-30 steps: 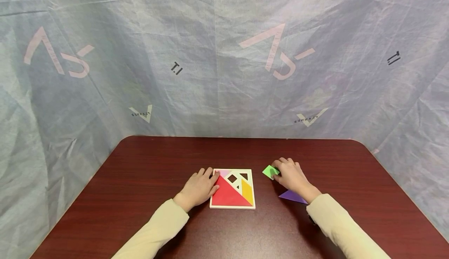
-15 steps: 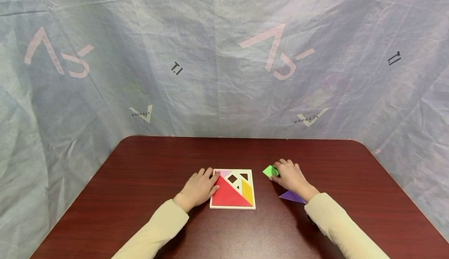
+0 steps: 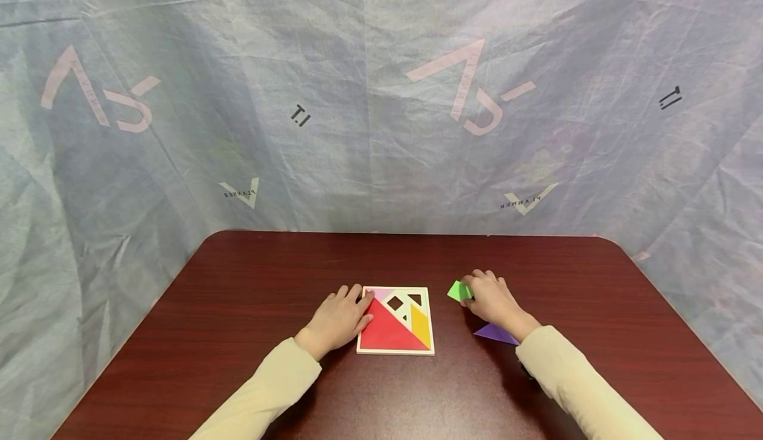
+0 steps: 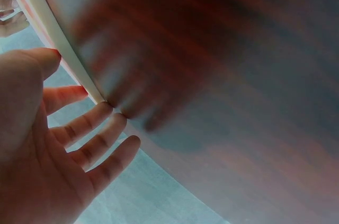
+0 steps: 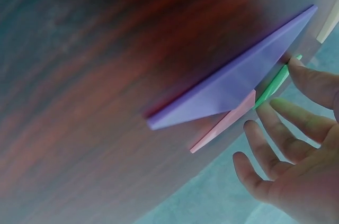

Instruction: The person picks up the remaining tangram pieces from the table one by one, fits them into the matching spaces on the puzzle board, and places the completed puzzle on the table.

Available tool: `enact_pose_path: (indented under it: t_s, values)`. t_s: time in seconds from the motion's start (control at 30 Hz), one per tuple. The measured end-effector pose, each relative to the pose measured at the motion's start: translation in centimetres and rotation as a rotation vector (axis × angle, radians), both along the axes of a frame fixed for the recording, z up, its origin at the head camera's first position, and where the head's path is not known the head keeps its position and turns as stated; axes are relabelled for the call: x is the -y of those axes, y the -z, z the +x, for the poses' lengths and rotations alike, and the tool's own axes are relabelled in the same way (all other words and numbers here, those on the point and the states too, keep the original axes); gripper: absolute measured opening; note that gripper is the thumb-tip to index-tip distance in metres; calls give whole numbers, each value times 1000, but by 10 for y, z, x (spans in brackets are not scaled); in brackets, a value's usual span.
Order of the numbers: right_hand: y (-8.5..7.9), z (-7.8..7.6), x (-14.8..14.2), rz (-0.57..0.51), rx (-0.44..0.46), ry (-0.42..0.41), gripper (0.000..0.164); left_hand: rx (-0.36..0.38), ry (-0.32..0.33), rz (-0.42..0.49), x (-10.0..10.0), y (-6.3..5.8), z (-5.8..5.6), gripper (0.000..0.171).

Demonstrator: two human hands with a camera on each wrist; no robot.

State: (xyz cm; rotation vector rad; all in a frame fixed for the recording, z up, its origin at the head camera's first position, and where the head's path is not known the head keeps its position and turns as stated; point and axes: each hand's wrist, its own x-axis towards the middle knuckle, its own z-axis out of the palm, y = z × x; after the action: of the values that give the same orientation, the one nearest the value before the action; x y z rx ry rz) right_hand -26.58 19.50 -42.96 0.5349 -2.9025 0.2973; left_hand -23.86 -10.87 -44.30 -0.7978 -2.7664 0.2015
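A white square tangram tray (image 3: 395, 353) lies in the middle of the table, holding a large red triangle (image 3: 390, 330), a yellow parallelogram (image 3: 420, 327) and a pink piece (image 3: 380, 293). My left hand (image 3: 338, 321) rests at the tray's left edge, thumb and index finger over the rim, fingers fairly straight. To the right of the tray, my right hand (image 3: 491, 299) pinches a small green tangram piece (image 3: 457, 291) between thumb and index finger; in the right wrist view they sit at its two ends. A large purple triangle (image 5: 233, 81) lies beneath that wrist.
Beside the purple triangle, another pink piece (image 5: 225, 121) shows in the right wrist view; the right hand hides it from the head view. The dark red-brown table (image 3: 268, 268) ends at a grey printed cloth (image 3: 369, 128) hanging behind it.
My right hand has moved slightly left and its fingers have closed further over the green piece, covering more of it. My left hand and the tray have stayed in place.
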Motion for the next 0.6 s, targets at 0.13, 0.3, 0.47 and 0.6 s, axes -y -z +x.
enact_pose_path:
  t_s: [0.13,0.3,0.47,0.6]
  values:
    - [-1,-1,1,-17,7,-1,36,-8,5,-2,0,0,0,42]
    - [1,-3,1,-27,-3,-1,38,-4,7,-1,0,0,0,42]
    - [2,-6,2,-29,3,2,41,3,6,-5,1,0,0,42]
    - [2,-6,3,-35,4,2,41,4,7,-5,1,1,-1,43]
